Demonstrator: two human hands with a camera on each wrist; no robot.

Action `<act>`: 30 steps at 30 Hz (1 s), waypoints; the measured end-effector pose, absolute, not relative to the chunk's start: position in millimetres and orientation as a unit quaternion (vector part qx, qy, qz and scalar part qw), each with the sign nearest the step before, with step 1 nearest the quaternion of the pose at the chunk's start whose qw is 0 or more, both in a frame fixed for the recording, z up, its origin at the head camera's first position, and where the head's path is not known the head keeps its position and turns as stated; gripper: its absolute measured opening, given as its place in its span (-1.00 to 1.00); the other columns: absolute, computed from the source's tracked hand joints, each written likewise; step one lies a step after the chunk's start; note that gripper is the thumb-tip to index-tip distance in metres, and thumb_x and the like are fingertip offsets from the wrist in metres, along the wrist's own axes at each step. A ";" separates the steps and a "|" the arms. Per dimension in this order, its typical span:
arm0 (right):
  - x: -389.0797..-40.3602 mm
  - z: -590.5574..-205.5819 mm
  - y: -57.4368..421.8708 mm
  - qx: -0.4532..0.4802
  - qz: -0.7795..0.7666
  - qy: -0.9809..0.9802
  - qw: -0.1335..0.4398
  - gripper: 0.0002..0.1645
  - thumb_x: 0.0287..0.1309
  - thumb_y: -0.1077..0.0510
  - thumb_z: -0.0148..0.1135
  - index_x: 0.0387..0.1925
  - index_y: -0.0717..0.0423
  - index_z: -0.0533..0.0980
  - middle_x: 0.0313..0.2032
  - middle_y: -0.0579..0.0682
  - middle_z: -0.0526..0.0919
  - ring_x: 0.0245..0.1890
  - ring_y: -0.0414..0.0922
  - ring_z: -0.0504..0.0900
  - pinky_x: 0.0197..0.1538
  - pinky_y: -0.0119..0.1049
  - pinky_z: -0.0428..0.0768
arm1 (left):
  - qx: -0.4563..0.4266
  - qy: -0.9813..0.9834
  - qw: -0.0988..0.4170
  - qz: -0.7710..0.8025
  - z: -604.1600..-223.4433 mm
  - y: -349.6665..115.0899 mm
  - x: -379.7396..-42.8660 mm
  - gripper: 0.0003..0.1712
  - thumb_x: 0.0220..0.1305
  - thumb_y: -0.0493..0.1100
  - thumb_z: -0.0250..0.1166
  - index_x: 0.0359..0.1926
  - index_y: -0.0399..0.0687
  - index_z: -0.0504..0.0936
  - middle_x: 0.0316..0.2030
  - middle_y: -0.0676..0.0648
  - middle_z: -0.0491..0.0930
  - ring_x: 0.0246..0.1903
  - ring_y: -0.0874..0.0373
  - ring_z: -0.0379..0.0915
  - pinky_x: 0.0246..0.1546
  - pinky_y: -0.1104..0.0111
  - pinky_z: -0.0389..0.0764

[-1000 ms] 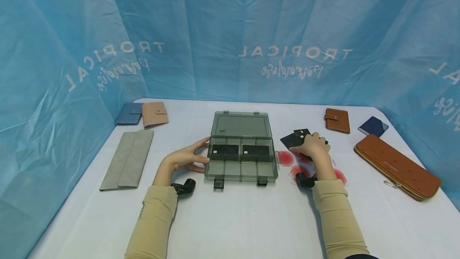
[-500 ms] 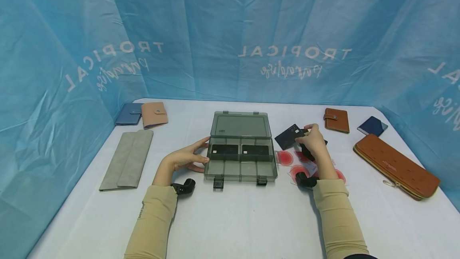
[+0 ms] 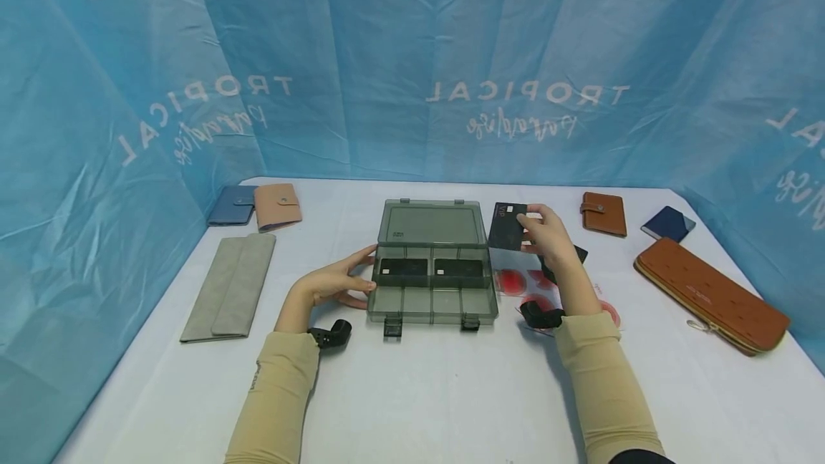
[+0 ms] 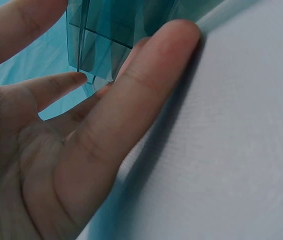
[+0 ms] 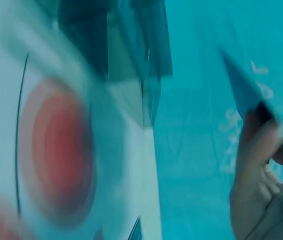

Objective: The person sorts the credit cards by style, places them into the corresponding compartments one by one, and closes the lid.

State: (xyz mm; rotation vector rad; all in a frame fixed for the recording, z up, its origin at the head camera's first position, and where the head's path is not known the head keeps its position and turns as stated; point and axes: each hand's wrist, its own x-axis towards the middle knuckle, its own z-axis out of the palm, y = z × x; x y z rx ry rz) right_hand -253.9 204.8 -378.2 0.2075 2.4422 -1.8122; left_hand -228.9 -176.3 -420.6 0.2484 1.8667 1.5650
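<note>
My right hand [image 3: 548, 235] pinches a black VIP card [image 3: 506, 226] by its right edge, held up beside the back right corner of a translucent grey-green compartment box [image 3: 419, 303]. In the right wrist view the card [image 5: 246, 90] shows nearly edge-on between thumb and fingers, blurred. The box lies with its lid [image 3: 432, 224] thrown back. Two black cards, a left one [image 3: 404, 271] and a right one [image 3: 459, 272], lie in its back compartments. My left hand [image 3: 331, 283] rests against the box's left side with fingers extended; its palm [image 4: 41, 165] holds nothing.
Cards with red circles [image 3: 512, 282] lie right of the box, partly under my right forearm, with another black card [image 3: 580, 255]. Left stand a grey wallet [image 3: 228, 285], a tan one [image 3: 277, 205] and a blue one [image 3: 230, 205]. Right are a brown zip wallet [image 3: 715, 296] and smaller cases.
My right hand has lifted the black card from the pile and moved it up and slightly left, turning it upright. The left hand and the box have stayed put.
</note>
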 end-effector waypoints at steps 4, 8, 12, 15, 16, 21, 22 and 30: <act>-253.3 -373.9 185.4 0.012 -0.575 0.814 0.089 -0.44 0.40 -0.03 -0.20 0.34 0.00 0.05 -0.16 0.25 0.43 -0.43 -0.11 0.56 -0.51 -0.32 0.60 | 0.096 0.716 0.340 0.601 -420.9 -175.2 -228.8 0.03 0.19 -0.29 0.22 0.46 0.18 -0.27 0.42 -0.17 -0.32 0.14 -0.20 0.25 -0.11 0.09 0.60; -249.9 -369.1 166.7 -0.054 -0.571 0.811 0.120 -0.46 0.40 -0.04 -0.20 0.34 -0.04 0.07 -0.14 0.27 0.42 -0.34 0.00 0.58 -0.49 -0.20 0.64 | 0.095 0.718 0.339 0.600 -421.2 -174.1 -228.8 0.03 0.19 -0.29 0.22 0.46 0.17 -0.26 0.42 -0.17 -0.31 0.15 -0.20 0.24 -0.11 0.10 0.60; -250.6 -365.5 153.5 -0.103 -0.561 0.808 0.147 -0.50 0.37 0.11 -0.09 0.29 0.05 0.16 -0.12 0.27 0.41 -0.31 0.01 0.57 -0.31 -0.04 0.66 | 0.093 0.721 0.337 0.599 -421.4 -173.7 -228.9 0.04 0.18 -0.29 0.23 0.46 0.17 -0.26 0.42 -0.17 -0.30 0.14 -0.20 0.25 -0.12 0.10 0.61; -248.4 -354.8 143.8 -0.117 -0.532 0.822 0.168 -0.52 0.31 0.28 -0.02 0.24 0.18 0.23 -0.09 0.27 0.39 -0.30 0.01 0.57 -0.18 -0.02 0.64 | 0.091 0.722 0.336 0.598 -421.5 -174.2 -229.0 0.04 0.17 -0.29 0.24 0.46 0.17 -0.25 0.42 -0.17 -0.29 0.14 -0.20 0.25 -0.12 0.10 0.61; -249.0 -353.1 141.1 -0.123 -0.520 0.828 0.171 -0.52 0.28 0.31 0.00 0.23 0.24 0.24 -0.07 0.28 0.37 -0.29 0.02 0.57 -0.15 -0.02 0.63 | 0.091 0.721 0.336 0.598 -421.3 -174.5 -229.0 0.04 0.18 -0.29 0.23 0.46 0.16 -0.26 0.42 -0.17 -0.29 0.14 -0.19 0.25 -0.12 0.10 0.61; -255.2 -347.6 122.7 -0.138 -0.455 0.864 0.164 -0.63 0.22 0.31 0.09 0.08 0.28 0.41 -0.04 0.22 0.41 -0.13 0.06 0.51 -0.07 -0.06 0.60 | 0.092 0.717 0.338 0.603 -420.7 -176.1 -229.2 0.03 0.19 -0.30 0.21 0.46 0.17 -0.26 0.42 -0.17 -0.30 0.14 -0.20 0.25 -0.12 0.09 0.61; -259.4 -350.6 119.0 -0.143 -0.442 0.871 0.158 -0.65 0.21 0.29 0.11 0.04 0.26 0.44 -0.06 0.20 0.45 -0.11 0.05 0.50 -0.06 -0.05 0.59 | 0.091 0.716 0.338 0.604 -420.6 -176.3 -229.2 0.02 0.19 -0.31 0.21 0.46 0.17 -0.26 0.42 -0.17 -0.30 0.14 -0.20 0.25 -0.12 0.09 0.61; -264.3 -356.2 83.4 -0.231 -0.307 0.912 0.145 -0.71 0.20 0.38 0.06 -0.06 0.22 0.55 -0.09 0.17 0.58 -0.05 0.05 0.53 -0.07 -0.17 0.58 | 0.092 0.716 0.336 0.604 -420.7 -175.5 -229.9 0.02 0.18 -0.30 0.22 0.46 0.15 -0.24 0.42 -0.16 -0.29 -0.01 -0.06 0.36 -0.14 0.09 0.61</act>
